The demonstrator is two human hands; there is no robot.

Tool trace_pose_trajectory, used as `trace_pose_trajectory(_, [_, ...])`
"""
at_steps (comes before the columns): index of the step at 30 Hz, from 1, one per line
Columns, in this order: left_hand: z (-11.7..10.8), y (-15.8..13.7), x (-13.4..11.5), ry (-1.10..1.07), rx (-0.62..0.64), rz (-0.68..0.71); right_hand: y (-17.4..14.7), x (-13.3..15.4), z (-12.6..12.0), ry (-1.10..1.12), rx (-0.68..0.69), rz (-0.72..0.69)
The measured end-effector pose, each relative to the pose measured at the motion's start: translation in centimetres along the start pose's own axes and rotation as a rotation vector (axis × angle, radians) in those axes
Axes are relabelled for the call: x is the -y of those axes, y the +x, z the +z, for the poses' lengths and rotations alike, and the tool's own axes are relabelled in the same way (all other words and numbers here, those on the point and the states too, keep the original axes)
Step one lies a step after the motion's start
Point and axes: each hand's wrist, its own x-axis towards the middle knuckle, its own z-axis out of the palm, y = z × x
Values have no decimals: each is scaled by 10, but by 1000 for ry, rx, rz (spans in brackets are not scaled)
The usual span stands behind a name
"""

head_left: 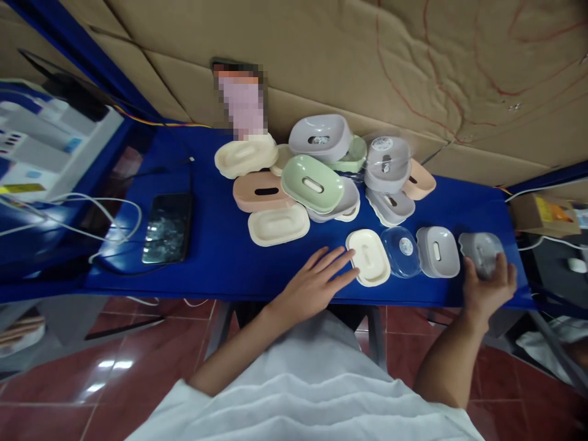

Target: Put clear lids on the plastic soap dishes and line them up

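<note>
Both hands work at the front edge of the blue table (pixel 220 269): my left hand (pixel 316 285) is spread wide, fingertips at the left rim of a cream, rounded-rectangular shallow plastic tray (pixel 369 258). With my right hand (pixel 489 294) I hold a grey, rounded shallow plastic tray (pixel 480 248) at the row's right end, thumb and fingers on opposite sides. Between these trays sit a clear, domed plastic cover (pixel 397 258) and a grey, rounded plastic box with a slot (pixel 449 252).

Left fingers (pixel 340 264) touch a cream tray (pixel 367 260); right fingers (pixel 501 268) grip what looks like a grey tray (pixel 480 248).
</note>
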Motion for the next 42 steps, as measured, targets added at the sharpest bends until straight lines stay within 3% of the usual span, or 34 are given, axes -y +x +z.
trace_pose_trajectory(3, [11,20,-1,33,44,47,3,-2,10,-65,-110,95])
trace_pose_trajectory(7, [10,6,4,64,29,-9,-2,39,0,-39,-164,-20])
trace_pose_trajectory(11, [-4,-32,4,72,-9,-73,-22,93,-6,-31,142,-117])
trace_pose_trajectory(13, [-9,-48,2,67,-49,-125,-29,104,-2,-43,176,-79])
trace_pose_trajectory(16, [-12,-58,0,76,-116,-208,-32,106,4,2,112,-5])
trace_pose_trajectory(21, [-8,-47,3,74,-136,-270,-30,118,9,78,-84,119])
trace_pose_trajectory(27, [-4,-31,6,41,-72,-207,-21,121,19,3,69,10])
trace_pose_trajectory(31, [-2,-30,8,2,-57,-189,-3,111,26,-65,113,23])
trace_pose_trajectory(37, [0,-31,8,-9,-91,-202,21,108,36,-16,127,7])
trace_pose_trajectory(42, [0,-34,8,-59,-102,-199,9,134,21,51,45,-63])
